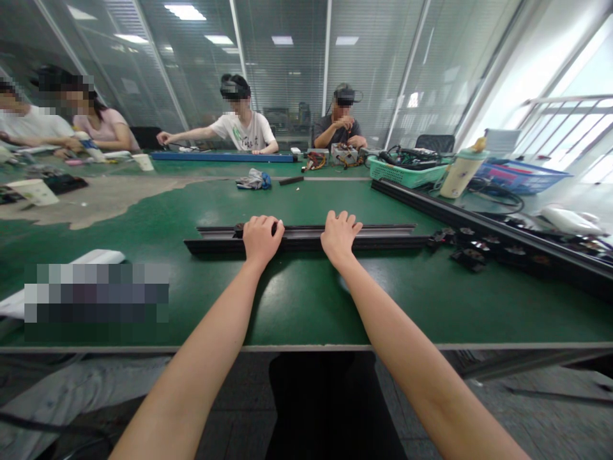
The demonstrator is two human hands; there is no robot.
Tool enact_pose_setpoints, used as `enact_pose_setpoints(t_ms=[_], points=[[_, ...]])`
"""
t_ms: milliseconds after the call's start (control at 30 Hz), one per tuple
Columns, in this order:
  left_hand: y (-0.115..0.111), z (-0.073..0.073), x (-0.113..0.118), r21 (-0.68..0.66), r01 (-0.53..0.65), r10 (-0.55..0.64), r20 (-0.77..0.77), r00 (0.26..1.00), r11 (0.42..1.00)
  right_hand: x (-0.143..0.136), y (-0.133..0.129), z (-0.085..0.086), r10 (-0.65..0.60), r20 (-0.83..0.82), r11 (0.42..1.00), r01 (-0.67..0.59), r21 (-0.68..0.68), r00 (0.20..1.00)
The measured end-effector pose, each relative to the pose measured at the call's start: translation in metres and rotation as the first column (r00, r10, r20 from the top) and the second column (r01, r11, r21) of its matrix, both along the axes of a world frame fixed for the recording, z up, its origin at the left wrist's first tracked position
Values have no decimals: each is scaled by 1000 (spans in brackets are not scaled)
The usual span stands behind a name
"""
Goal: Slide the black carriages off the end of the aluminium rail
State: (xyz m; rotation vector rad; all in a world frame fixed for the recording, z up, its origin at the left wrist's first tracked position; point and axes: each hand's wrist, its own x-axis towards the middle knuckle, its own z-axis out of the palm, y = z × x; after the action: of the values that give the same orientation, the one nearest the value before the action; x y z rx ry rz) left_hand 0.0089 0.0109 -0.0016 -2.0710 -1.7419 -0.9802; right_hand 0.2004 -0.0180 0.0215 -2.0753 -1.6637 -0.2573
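Note:
A long black rail (301, 241) with a grooved channel lies crosswise on the green table (306, 300). Over its left half, my left hand (261, 239) is curled round a small dark part in the channel, mostly covered by the fingers. My right hand (340, 236) rests on the rail right of the middle, its fingers bent over the far edge and slightly apart. Several small black parts (469, 249) lie by the rail's right end.
Another long black rail (479, 223) runs diagonally at the right. Behind it are a green basket (407, 171) of cables and a yellow bottle (462, 172). A crumpled glove (255, 179) lies beyond my hands. People sit across the table; a white object (98, 257) is at the left.

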Motion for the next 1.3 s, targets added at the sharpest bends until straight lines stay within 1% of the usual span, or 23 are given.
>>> enact_pose_setpoints(t_ms=[300, 867, 1300], points=[[-1, 2, 2, -15, -8, 8, -11, 1000, 1000, 1, -2, 3, -5, -5, 999, 4, -39, 1000], [0, 0, 1, 7, 0, 0, -2, 1000, 1000, 2, -1, 2, -30, -23, 1000, 30, -2, 999], [-1, 1, 1, 1, 4, -4, -3, 1000, 1000, 4, -2, 5, -27, -14, 999, 26, -37, 1000]])
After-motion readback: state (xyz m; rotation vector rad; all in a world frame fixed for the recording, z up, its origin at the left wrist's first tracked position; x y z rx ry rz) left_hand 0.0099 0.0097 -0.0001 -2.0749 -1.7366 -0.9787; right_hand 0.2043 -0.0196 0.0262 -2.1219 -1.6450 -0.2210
